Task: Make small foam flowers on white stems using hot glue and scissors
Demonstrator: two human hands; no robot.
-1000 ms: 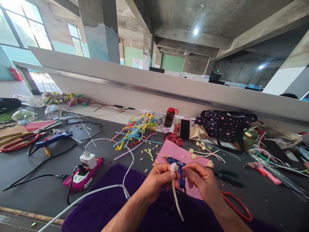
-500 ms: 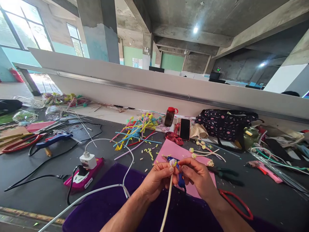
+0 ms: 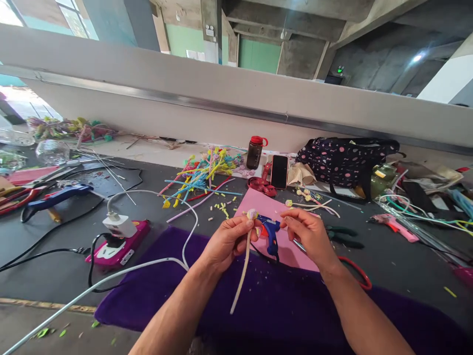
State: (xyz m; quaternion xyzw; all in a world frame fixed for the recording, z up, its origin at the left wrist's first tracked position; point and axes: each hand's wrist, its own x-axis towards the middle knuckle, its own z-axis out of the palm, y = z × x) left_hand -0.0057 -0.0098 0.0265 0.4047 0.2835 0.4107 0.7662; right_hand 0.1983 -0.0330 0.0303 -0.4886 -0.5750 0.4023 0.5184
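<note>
One slim cream stem (image 3: pixel 242 277) w/ round, crinkly bud (image 3: pixel 252 214), pinched in L hand (image 3: pixel 225 241); R hand (image 3: pixel 307 234) curled nr glue gun (image 3: pixel 272 230), can't tell grip.

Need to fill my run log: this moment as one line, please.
left hand: holds bud; right hand: apart from bud, hold unclear; stem: slants down over purple cloth; glue gun: on pink sheet

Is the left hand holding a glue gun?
No, the left hand holds the pale stem, while the nearest glue gun lies on the pink sheet.
</note>
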